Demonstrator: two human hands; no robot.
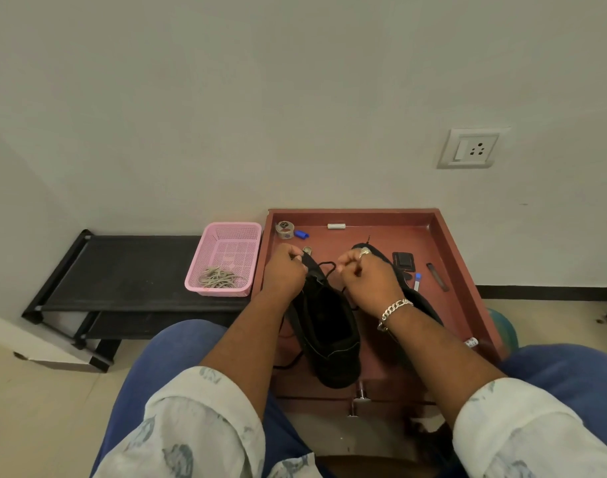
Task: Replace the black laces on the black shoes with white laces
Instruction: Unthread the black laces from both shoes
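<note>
Both forearms reaching over a red-brown wooden worktop (446,236), left hand (284,270) gripping a black suede shoe (329,336) by its tongue, right hand (367,277) pinching its thin black lace (324,264), pale laces (219,279) heaped in a pink plastic mesh basket (226,236) alongside

Plain off-white wall (260,98) across the upper half — switch-and-socket plate (469,148) at two o'clock. Low black rack (133,270) at nine o'clock against the wall. Beige floor (36,408) below — dark skirting strip (550,293) at three o'clock.
</note>
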